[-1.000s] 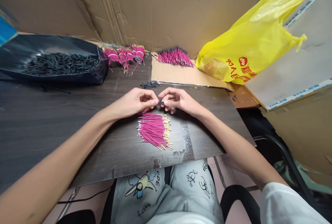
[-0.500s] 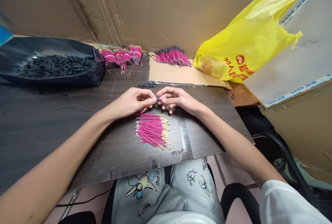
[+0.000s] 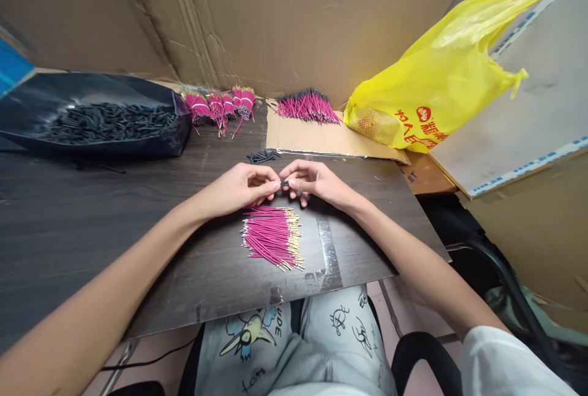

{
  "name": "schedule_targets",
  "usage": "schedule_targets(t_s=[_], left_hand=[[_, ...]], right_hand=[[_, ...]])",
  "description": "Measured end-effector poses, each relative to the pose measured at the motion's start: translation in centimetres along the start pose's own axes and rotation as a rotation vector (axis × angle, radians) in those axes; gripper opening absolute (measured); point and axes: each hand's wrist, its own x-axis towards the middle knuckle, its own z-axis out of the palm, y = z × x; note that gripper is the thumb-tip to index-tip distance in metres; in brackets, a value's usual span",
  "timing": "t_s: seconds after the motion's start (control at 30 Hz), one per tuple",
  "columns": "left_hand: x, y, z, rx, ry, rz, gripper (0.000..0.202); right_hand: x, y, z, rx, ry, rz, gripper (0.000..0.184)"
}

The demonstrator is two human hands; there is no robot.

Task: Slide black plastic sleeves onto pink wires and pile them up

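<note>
My left hand (image 3: 257, 186) and my right hand (image 3: 309, 180) meet over the table, fingertips almost touching. A short black sleeve (image 3: 285, 183) is pinched between them, its right end in my right fingertips. My left thumb and index finger are closed at its left end; whether they also hold a wire there is hidden. Just below my hands lies a layer of pink wires (image 3: 271, 234) with gold tips to the right and silvery tips to the left. Beyond my hands sits a small heap of black sleeves (image 3: 263, 156).
An open dark bag (image 3: 179, 139) full of black sleeves lies at the left. Tied pink wire bundles (image 3: 220, 107) stand against the cardboard wall. Pink wires with black ends (image 3: 307, 106) rest on a cardboard sheet (image 3: 340, 142), beside a yellow plastic bag (image 3: 413, 90).
My hands stay together at nearly the same spot. My right fingers have closed further onto the black sleeve. The whole view has shifted slightly.
</note>
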Motion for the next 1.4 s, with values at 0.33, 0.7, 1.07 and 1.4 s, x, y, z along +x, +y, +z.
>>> schedule_targets(t_s=[0.33,0.7,1.07,1.4], left_hand=[[0.1,-0.5,-0.3,-0.108,0.178,0.181,0.029],[0.0,-0.4,0.8,-0.651,0.158,0.162,0.028],[-0.3,0.6,0.9,-0.726,0.273,0.078,0.041],[0.0,-1.0,0.8,-0.434,0.341,0.024,0.033]], right_hand=[[0.7,0.5,1.4,0.15,0.06,-0.087,0.039],[2.4,1.1,5.2,0.148,0.203,-0.261,0.036],[3.1,0.4,2.5,-0.111,0.389,-0.221,0.047],[9.1,-5.7,-15.0,-0.77,0.915,0.0,0.008]])
